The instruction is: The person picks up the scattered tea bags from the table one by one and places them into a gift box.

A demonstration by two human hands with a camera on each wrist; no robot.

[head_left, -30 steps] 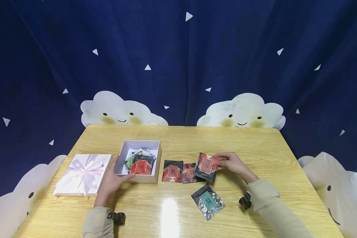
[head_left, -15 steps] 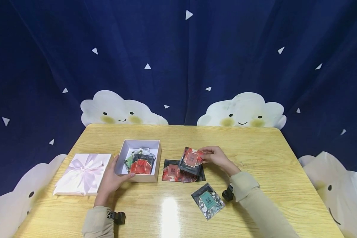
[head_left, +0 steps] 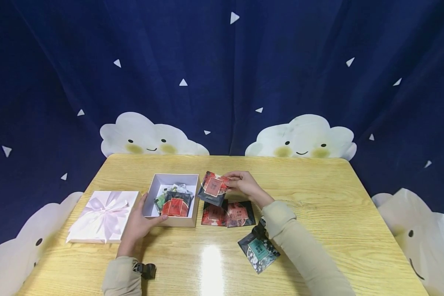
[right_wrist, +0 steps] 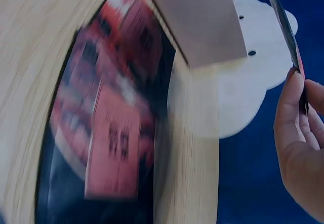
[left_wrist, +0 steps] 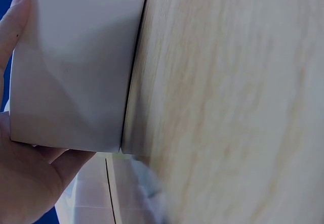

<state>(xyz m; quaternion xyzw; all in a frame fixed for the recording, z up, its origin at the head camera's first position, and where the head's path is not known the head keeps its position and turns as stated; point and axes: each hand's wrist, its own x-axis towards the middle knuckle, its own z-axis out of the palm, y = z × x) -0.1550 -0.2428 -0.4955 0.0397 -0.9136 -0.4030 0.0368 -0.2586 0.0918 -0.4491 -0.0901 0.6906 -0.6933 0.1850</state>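
Observation:
My left hand [head_left: 138,222] grips the near-left corner of an open white box [head_left: 184,222], thumb over its front wall. In the left wrist view that hand [left_wrist: 25,183] holds the box's plain wall [left_wrist: 76,72]. Between thumb and fingers, my right hand [head_left: 245,185] pinches a black-and-red sachet [head_left: 212,188], raised beside the box's right wall. The right wrist view shows this sachet [right_wrist: 286,29] edge-on. Inside the box lie a red sachet [head_left: 175,208] and several green and pale ones. Two red sachets [head_left: 241,213] lie side by side on the table below my right hand.
A teal-labelled sachet [head_left: 259,250] lies nearer me, partly under the right wrist camera. Left of the box is a white lid [head_left: 96,230] with a pale ribbon bow [head_left: 107,211]. A dark blue curtain [head_left: 222,82] with clouds stands behind the table [head_left: 310,197].
My right hand has carried the red sachet leftward and slightly away from me, from over the table sachets to the box's right side. My left hand has stayed on the box.

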